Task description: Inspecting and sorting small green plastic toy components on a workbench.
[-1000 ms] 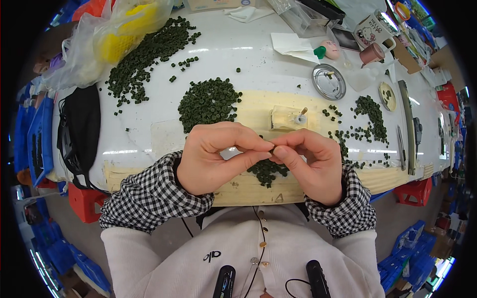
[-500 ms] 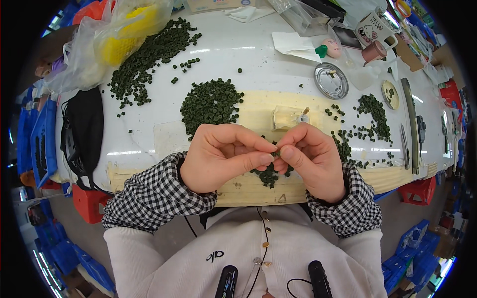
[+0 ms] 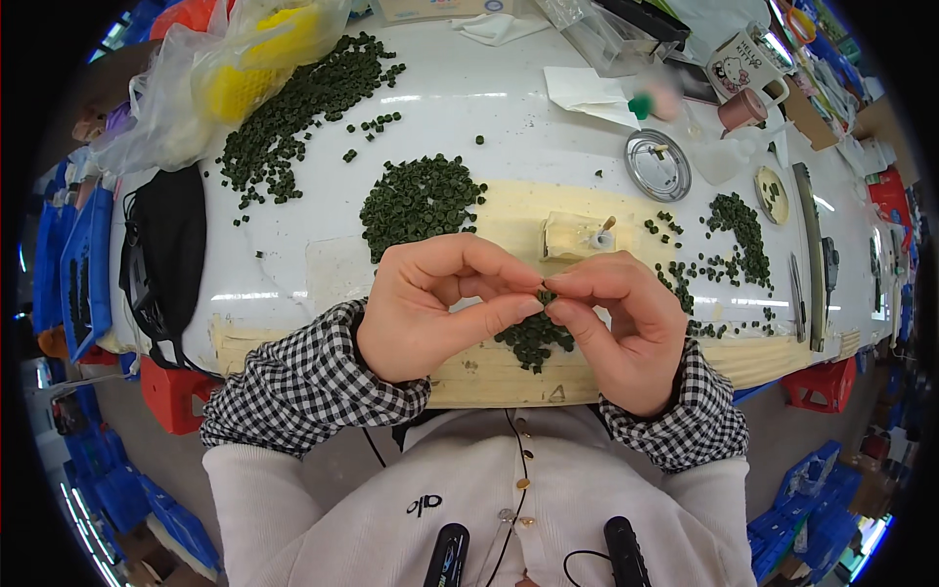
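Note:
In front of my chest, my left hand and my right hand meet fingertip to fingertip. Each pinches with thumb and forefinger at a tiny dark green round piece, mostly covered by the fingers. Below the fingertips, a small heap of like green pieces lies on the tan strip at the table's front. Farther off sits a larger round pile of green pieces. Just beyond my right fingers stands a pale yellow block with a brown stub sticking up from it.
A long green heap spreads at far left by a plastic bag; a black cloth item lies nearer. Rightward are a round metal lid, more green pieces, a round dish, tweezers and a mug.
My right fingers have straightened a little and shifted, so more of the green piece shows between the fingertips. My left hand has barely moved.

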A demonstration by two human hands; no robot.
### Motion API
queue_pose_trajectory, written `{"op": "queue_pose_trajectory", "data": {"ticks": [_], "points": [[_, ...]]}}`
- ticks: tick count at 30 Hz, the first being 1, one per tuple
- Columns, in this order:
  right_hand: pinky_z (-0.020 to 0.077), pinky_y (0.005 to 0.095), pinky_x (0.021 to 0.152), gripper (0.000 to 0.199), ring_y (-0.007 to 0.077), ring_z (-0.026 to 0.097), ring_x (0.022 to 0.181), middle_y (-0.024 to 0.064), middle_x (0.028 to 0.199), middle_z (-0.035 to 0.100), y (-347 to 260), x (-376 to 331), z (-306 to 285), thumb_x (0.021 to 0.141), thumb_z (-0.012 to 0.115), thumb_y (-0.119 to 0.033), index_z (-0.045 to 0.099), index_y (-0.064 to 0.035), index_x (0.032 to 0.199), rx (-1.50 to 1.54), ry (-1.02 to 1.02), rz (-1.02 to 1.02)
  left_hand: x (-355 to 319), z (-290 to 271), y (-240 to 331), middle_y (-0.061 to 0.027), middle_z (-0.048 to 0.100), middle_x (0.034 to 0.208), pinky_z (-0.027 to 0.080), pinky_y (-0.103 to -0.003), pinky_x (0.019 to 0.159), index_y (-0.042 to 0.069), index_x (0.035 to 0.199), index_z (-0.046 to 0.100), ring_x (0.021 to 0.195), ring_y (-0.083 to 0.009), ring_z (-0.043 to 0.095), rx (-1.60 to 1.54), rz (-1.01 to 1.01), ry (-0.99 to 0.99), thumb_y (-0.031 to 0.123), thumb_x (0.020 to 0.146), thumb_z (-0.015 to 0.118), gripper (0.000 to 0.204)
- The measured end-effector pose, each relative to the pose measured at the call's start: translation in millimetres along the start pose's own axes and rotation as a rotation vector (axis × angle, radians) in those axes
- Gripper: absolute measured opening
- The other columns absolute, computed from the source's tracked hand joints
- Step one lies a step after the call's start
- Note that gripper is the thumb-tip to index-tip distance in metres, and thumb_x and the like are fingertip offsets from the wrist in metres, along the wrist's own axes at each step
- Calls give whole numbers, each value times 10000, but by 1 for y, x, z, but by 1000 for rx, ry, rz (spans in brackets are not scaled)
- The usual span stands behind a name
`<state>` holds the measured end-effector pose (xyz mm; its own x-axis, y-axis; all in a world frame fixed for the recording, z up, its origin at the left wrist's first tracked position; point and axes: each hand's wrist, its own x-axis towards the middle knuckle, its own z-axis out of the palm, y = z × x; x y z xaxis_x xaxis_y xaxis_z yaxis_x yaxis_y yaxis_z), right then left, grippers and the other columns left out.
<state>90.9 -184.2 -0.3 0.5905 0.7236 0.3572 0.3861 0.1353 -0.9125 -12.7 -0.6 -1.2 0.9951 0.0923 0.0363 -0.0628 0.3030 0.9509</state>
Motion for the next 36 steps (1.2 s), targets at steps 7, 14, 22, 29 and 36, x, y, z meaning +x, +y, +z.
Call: {"op": "queue_pose_trajectory", "data": {"ticks": [7,14,22,29,36], "points": [[526,262,703,176,166,642,789,116,919,651,-1,-2,1,819,676,43,672,7,991,-28,5,47,1,-2,-4,-84,668,947,516,-226,775,-40,990,652,871,-109,637,72,49,-1,-33,849,672,143],[532,261,691,181,169,653,779,119,915,657,-2,-2,2,805,687,49,681,4,981,-85,21,11,1,-2,-5,-83,672,918,507,-220,734,-22,969,672,807,-96,630,293,169,-5,-25,843,681,127],[530,253,661,221,185,662,766,116,886,670,-4,2,0,765,705,81,692,-7,968,-209,-1,-121,0,0,-4,-87,679,908,512,-228,735,-26,965,678,808,-103,635,229,116,11,-26,837,688,129],[532,257,670,231,192,668,771,119,896,674,-6,0,0,764,711,75,689,-6,979,-215,-7,-119,0,-1,-4,-95,678,902,511,-233,738,-20,965,680,812,-108,637,259,150,-4,-29,834,690,131],[534,261,675,230,186,661,769,122,898,669,-3,2,0,767,716,65,683,-3,985,-188,14,-127,1,-2,-4,-90,669,900,500,-230,739,-23,966,674,806,-108,629,277,206,-8,-38,831,687,136]]}}
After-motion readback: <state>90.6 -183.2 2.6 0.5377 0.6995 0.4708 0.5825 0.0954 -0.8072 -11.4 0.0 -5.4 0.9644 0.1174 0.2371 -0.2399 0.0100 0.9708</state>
